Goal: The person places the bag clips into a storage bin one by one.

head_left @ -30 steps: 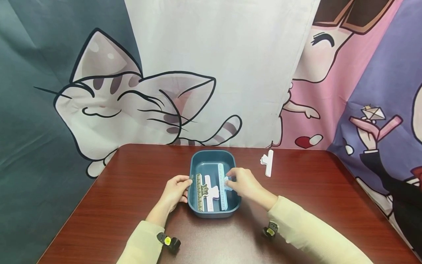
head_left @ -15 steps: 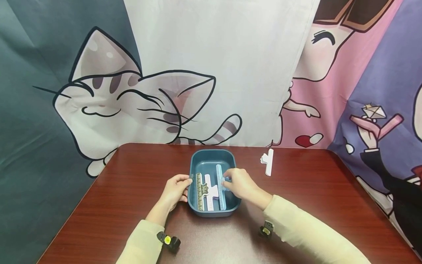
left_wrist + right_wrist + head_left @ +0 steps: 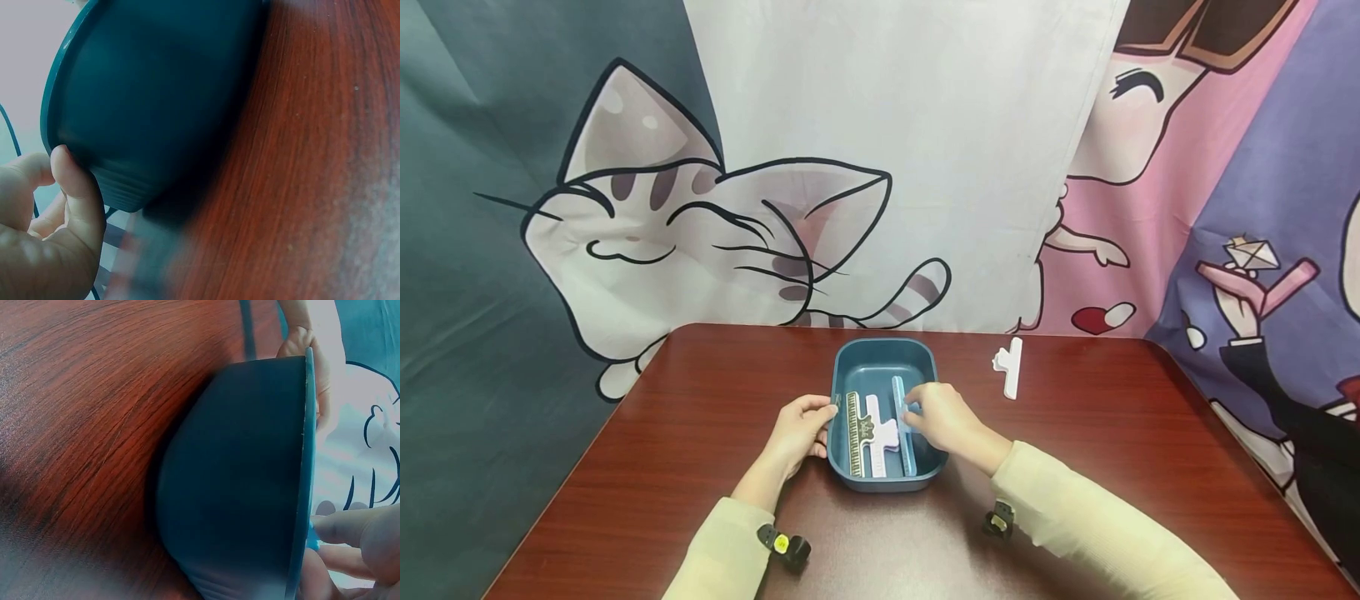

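Observation:
A dark blue rectangular bin stands on the table. My left hand grips its left rim, thumb and fingers pinching the wall. Inside the bin, my right hand pinches the handle of a light blue bag clip, which stands tilted on its edge near the right side. A black-and-gold patterned bag clip and a pale pink one lie at the left of the bin. From the right wrist view, the bin wall hides nearly all of the blue clip.
A white bag clip lies on the reddish-brown table, to the right of the bin near the back edge. Behind the table hangs a printed cloth with cartoon figures.
The light blue clip has shifted slightly left and turned onto its edge, with the right hand still holding it. The left hand has stayed on the rim.

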Available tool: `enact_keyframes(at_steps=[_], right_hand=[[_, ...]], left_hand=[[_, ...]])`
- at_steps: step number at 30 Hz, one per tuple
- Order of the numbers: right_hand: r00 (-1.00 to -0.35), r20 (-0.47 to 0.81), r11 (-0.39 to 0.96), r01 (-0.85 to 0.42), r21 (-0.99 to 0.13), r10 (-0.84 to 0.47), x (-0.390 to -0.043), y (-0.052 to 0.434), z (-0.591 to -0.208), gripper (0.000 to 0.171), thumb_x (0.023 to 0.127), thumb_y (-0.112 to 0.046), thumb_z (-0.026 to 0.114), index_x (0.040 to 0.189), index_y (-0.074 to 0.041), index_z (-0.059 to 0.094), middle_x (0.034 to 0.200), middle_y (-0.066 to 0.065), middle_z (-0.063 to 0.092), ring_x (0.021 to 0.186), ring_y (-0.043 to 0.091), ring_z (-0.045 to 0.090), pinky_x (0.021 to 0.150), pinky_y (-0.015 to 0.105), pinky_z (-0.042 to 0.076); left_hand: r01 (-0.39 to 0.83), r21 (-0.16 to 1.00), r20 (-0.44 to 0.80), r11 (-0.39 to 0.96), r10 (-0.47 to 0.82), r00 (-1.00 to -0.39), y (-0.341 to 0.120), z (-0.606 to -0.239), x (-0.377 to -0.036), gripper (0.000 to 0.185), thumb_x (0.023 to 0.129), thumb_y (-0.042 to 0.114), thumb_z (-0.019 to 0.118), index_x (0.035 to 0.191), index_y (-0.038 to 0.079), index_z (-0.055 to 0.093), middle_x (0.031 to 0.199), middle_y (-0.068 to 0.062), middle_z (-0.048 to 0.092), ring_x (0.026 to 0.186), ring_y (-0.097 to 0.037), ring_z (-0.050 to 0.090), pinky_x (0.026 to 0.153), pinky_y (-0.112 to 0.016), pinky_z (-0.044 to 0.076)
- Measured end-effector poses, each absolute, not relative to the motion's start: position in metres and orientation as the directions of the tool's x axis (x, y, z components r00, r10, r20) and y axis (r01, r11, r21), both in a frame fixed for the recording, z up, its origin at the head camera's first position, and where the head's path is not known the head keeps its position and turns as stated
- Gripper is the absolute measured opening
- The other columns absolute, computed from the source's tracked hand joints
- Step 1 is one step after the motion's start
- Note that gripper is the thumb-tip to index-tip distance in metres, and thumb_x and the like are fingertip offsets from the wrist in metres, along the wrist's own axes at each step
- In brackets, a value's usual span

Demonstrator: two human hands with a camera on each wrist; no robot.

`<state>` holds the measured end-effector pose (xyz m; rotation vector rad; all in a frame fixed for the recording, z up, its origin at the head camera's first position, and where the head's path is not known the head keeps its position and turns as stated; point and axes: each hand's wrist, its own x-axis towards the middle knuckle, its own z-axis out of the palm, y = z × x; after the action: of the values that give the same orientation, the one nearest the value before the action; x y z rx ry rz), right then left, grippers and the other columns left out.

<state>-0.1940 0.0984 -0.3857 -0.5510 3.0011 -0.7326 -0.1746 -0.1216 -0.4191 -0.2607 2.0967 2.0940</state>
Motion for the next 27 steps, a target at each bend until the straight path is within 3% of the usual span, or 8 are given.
enact_keyframes(at_steps=[15,27], right_hand=[[-0.945,0.046,0.85,-0.312,-0.424,-0.324,-0.197,0.095,-0.387,0.024,0.084,-0.017,0.07,0.102,-0.001,0.071,0.104,0.013,0.07,0.102,0.027,0.065,0.088,0.043,0.054],[-0.945,0.034,0.861,-0.311,-0.402,-0.325,-0.201,0.09,-0.393,0.023,0.084,-0.015,0.068,0.102,-0.002,0.069,0.102,0.012,0.07,0.098,0.027,0.066,0.085,0.042,0.054]], left_hand=[[-0.245,0.969,-0.245,-0.008,-0.026,-0.969,-0.126,-0.451,-0.192,0.032,0.089,0.012,0.06,0.117,-0.003,0.055,0.061,0.001,0.057,0.044,-0.008,0.048,0.037,-0.022,0.043],[-0.24,0.971,-0.24,-0.004,-0.033,-0.97,-0.125,-0.452,-0.193,0.029,0.089,0.01,0.059,0.115,-0.004,0.055,0.06,0.001,0.057,0.044,-0.008,0.048,0.036,-0.022,0.043]])
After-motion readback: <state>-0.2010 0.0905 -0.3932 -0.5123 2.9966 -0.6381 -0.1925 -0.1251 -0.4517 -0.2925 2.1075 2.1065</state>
